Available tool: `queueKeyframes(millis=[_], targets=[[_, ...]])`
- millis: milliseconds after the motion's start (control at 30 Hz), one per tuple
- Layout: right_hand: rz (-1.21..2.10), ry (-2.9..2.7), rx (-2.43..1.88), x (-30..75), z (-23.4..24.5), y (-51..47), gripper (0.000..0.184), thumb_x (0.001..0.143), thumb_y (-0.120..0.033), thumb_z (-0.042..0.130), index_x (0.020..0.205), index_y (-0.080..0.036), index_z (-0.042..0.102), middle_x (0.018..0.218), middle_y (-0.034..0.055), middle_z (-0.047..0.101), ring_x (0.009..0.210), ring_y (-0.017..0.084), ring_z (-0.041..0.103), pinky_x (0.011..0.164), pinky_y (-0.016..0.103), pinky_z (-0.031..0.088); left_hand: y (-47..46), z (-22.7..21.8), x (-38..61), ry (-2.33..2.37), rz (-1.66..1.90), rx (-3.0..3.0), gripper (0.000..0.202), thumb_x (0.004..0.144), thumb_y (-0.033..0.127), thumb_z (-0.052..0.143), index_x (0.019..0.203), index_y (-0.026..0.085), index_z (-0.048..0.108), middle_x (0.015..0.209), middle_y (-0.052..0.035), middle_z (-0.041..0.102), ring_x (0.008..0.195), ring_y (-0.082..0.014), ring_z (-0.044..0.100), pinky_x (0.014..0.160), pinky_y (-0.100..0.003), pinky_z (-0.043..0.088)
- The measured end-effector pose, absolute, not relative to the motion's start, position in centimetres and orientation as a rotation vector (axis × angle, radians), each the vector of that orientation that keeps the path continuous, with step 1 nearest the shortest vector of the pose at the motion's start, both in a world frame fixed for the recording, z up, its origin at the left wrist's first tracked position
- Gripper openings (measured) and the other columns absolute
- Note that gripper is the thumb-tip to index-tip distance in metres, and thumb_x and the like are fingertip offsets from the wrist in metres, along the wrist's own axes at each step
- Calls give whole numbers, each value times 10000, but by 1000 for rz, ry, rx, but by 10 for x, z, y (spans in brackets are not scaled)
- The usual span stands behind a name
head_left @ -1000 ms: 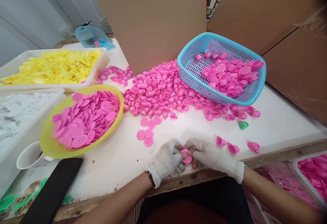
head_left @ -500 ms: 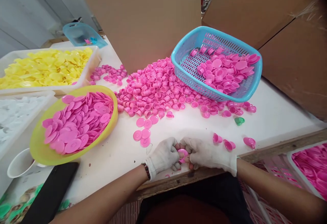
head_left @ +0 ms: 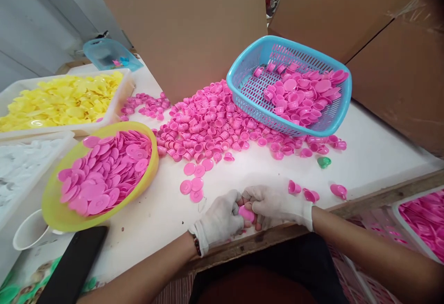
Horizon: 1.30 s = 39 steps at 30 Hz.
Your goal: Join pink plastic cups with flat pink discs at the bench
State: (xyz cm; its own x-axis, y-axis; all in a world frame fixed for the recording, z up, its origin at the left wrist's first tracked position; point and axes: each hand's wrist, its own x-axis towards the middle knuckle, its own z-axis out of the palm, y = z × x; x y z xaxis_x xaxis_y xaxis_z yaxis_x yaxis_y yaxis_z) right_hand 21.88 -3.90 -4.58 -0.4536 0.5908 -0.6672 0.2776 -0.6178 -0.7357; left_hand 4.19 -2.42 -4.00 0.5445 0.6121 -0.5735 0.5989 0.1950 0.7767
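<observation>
A small pink plastic saucer (head_left: 246, 214) is pinched between my two gloved hands, just above the front edge of the white table (head_left: 166, 216). My left hand (head_left: 224, 216) grips its left side, and my right hand (head_left: 267, 203) has fingertips on its right side. My fingers cover part of the saucer, so I cannot tell whether a cup is joined to it. Several loose pink saucers (head_left: 196, 183) lie flat to the left of my hands. On the right lie a few pink cups (head_left: 294, 187).
A yellow bowl (head_left: 152, 165) holds many pink saucers. Behind my hands spreads a heap of pink cups (head_left: 208, 123), beside a blue basket (head_left: 239, 96) of cups and saucers. A black phone (head_left: 74, 264), a white cup (head_left: 29, 232) and a green piece (head_left: 324, 162) are also on the table.
The saucer has turned in my fingers, its ringed face no longer showing. My left hand has shifted slightly left and down. The camera view has moved a little.
</observation>
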Motion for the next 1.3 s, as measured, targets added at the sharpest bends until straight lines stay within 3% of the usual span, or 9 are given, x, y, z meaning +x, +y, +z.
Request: queueKeyframes(millis=[267,467,533,633,700,867,967,1067,1300], targets=[[2118,-1278,-1456,212,-45,-47,68,753,-158,469,780,-204,513,667,-11,597,471,93,553,471,212,459,-29,-29,45,1204,-74,1804,257,662,238,631,888,191,518,723,17,604,640,-135,546,521,-215,344],[1770,-1365,-1328,240,-6,-27,54,726,-171,507,769,-203,496,662,-5,612,567,109,602,537,214,471,-27,-16,11,1348,96,2069,238,824,286,505,1043,195,528,803,-29,631,729,-171,582,697,-281,425],[1443,-1199,-1219,261,18,-20,124,780,-245,500,901,-228,480,818,11,649,686,129,638,609,246,491,-12,-11,-6,1473,155,2222,181,842,267,472,982,185,552,904,-67,625,804,-191,580,774,-318,429],[1110,-1176,-1259,293,39,-21,208,822,-322,470,1019,-256,469,924,24,637,676,133,621,590,262,476,15,-13,-28,1488,133,2420,103,807,189,467,749,187,553,853,-72,590,810,-210,553,775,-342,424],[1023,-1405,-1453,308,34,-30,187,796,-276,484,971,-229,533,865,32,623,638,134,584,570,263,456,27,-19,-37,1512,94,2451,123,786,172,482,675,189,530,788,-63,553,747,-206,531,730,-344,424],[847,-2200,-1650,323,-8,-50,207,756,-112,453,756,-201,640,844,48,586,738,162,529,700,292,412,31,-25,-39,1576,43,2433,124,800,160,479,685,179,522,812,-69,519,701,-181,495,704,-329,411],[849,-2329,-1637,314,-20,-48,228,746,-74,442,663,-196,616,767,45,572,746,174,520,711,287,387,28,-17,-33,1593,10,2365,74,772,141,506,707,172,520,825,-60,524,716,-170,498,689,-301,414],[967,-2221,-1625,289,-23,-40,209,742,-76,442,690,-187,611,739,37,598,722,170,529,709,281,386,26,-12,-28,1605,45,2359,57,770,130,488,748,174,516,823,-41,522,732,-164,501,688,-286,413],[1637,-1956,-1413,220,-42,-22,146,683,-130,450,599,-164,565,554,-32,523,504,92,429,497,204,330,17,-25,-19,1618,169,2361,124,833,289,498,755,196,522,815,-28,548,751,-167,530,684,-280,401]])
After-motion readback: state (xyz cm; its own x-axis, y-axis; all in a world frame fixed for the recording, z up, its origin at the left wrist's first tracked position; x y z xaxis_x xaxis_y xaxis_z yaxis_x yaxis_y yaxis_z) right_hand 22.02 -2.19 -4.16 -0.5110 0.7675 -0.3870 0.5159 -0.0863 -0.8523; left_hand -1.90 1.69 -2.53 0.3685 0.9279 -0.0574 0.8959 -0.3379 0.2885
